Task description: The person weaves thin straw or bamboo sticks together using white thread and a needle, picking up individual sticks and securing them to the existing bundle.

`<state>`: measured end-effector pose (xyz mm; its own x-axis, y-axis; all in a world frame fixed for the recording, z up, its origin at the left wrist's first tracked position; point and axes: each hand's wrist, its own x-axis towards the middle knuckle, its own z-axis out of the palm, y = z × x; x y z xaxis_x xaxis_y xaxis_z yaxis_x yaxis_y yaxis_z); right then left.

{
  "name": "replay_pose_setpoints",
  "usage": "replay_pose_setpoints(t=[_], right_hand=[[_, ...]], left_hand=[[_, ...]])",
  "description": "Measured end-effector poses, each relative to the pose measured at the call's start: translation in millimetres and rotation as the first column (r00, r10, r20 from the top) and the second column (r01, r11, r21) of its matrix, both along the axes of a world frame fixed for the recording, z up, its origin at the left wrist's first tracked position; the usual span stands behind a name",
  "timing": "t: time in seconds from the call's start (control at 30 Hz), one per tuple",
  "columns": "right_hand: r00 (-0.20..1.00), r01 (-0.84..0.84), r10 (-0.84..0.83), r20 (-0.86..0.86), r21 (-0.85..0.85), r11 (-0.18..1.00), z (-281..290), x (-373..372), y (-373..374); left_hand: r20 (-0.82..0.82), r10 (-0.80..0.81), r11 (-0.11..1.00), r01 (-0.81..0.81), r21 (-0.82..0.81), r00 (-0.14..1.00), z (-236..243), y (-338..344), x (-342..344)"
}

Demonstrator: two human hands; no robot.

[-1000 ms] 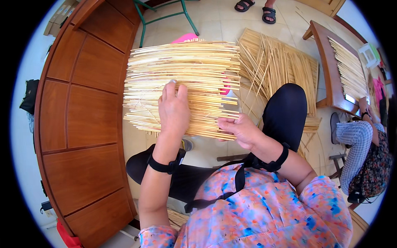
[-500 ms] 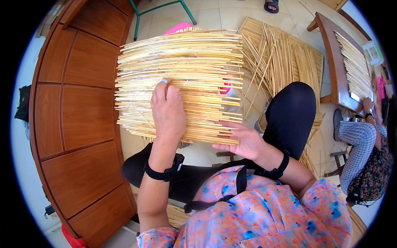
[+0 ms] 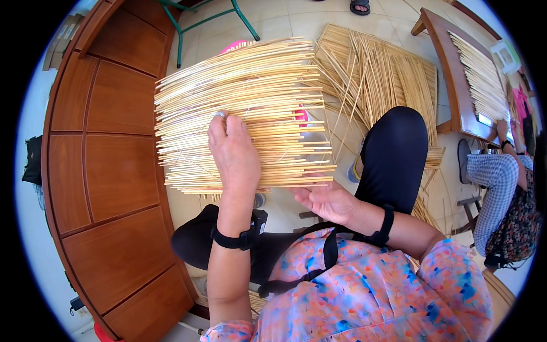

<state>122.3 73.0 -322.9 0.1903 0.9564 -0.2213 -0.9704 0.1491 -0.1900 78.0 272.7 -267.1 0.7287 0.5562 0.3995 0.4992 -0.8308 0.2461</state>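
Note:
A wide mat of pale yellow thin sticks (image 3: 245, 74), laced with fine strands, is held above my lap. My left hand (image 3: 233, 148) is on top of it, fingers bent into the sticks and closed on them, with a silver band on one finger. My right hand (image 3: 327, 202) is open beneath the mat's lower right edge, palm partly up and fingers loosely bent, some tips hidden by the sticks. A pink object (image 3: 301, 115) shows behind the mat's ragged right end.
A wooden panelled piece (image 3: 117, 171) stands at my left. Loose sticks (image 3: 376, 74) lie on the floor ahead, near a green metal stand (image 3: 239, 17). At right, a co-worker in checked trousers (image 3: 490, 188) sits at a wooden table (image 3: 433, 45) holding more sticks.
The mat has shifted left and tilted, its left end a little lower. My right hand has loosened from its pinch on the edge sticks and moved slightly down underneath.

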Motion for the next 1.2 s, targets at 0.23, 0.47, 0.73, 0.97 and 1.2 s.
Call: replay_pose_setpoints(t=[0.23,0.47,0.73,0.97,1.2], right_hand=[[0.909,0.003,0.053,0.413,-0.134,0.991,-0.2,-13.1,22.4],[0.918,0.368,-0.291,0.268,-0.304,0.879,29.8,2.6,49.6],[0.828,0.511,-0.345,0.443,-0.341,0.789,22.3,-0.1,42.4],[0.756,0.564,-0.268,0.597,-0.386,0.730,25.1,12.6,33.2],[0.662,0.631,-0.190,0.725,-0.402,0.664,28.5,19.4,29.0]], left_hand=[[0.036,0.017,0.999,-0.016,-0.034,0.999,-0.7,-1.5,7.8],[0.009,0.055,0.998,-0.055,-0.001,0.998,-0.1,-14.3,8.0],[-0.089,0.021,0.996,-0.014,0.083,0.996,9.5,-30.0,-0.2],[0.070,-0.222,0.949,0.232,-0.215,0.972,55.4,-23.8,-9.6],[-0.116,-0.434,0.776,0.306,-0.552,0.893,87.5,-36.7,-11.1]])
